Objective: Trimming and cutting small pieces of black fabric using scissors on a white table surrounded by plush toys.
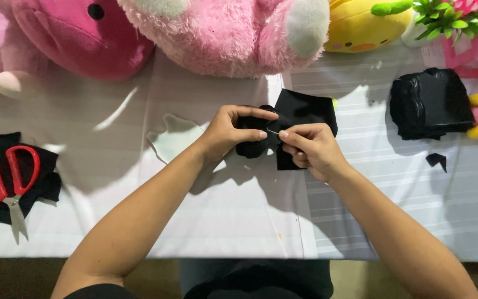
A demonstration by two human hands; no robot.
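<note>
Pinching a thin needle (273, 132), the right hand (311, 148) meets the left hand (230, 132), whose grip is clamped on one black fabric piece (305, 113) at centre counter (222, 221); one red scissors (1, 174) at nine o'clock, one folded black stack (430, 102) at three

Left hand (229, 132) gripping black cloth (302, 113) at mid-table; right hand (311, 147) pinching needle (273, 132) against it. Red scissors (4, 171) on black scrap (42, 182) far left. Folded black fabric (430, 102) at right. Pink plush (222, 33) along table's (239, 221) far edge.
</note>
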